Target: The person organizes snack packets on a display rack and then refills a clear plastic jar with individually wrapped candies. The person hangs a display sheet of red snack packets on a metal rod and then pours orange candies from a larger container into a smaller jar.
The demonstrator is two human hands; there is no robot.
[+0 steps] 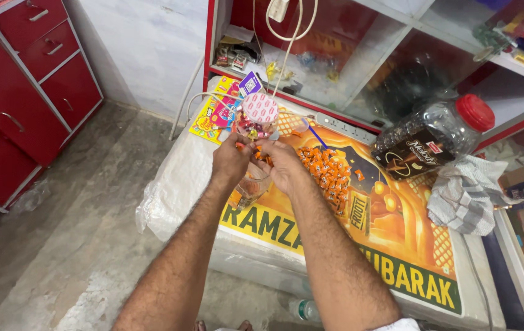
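My left hand (230, 162) and my right hand (286, 164) are close together above a clear jar (253, 187) that stands on a yellow-and-orange printed sheet (390, 233). Both hands pinch small orange wrapped candies over the jar's mouth. A heap of the same orange candies (326, 171) lies on the sheet just right of my right hand. Behind my hands stands a small jar with a pink dotted lid (259, 110), filled with mixed sweets.
A big clear plastic jar with a red lid (433, 136) lies tilted at the back right, next to a checked cloth (467, 193). Colourful packets (220, 110) lie at the back left. A glass display shelf (360, 67) stands behind; red cabinets (22, 79) line the left wall.
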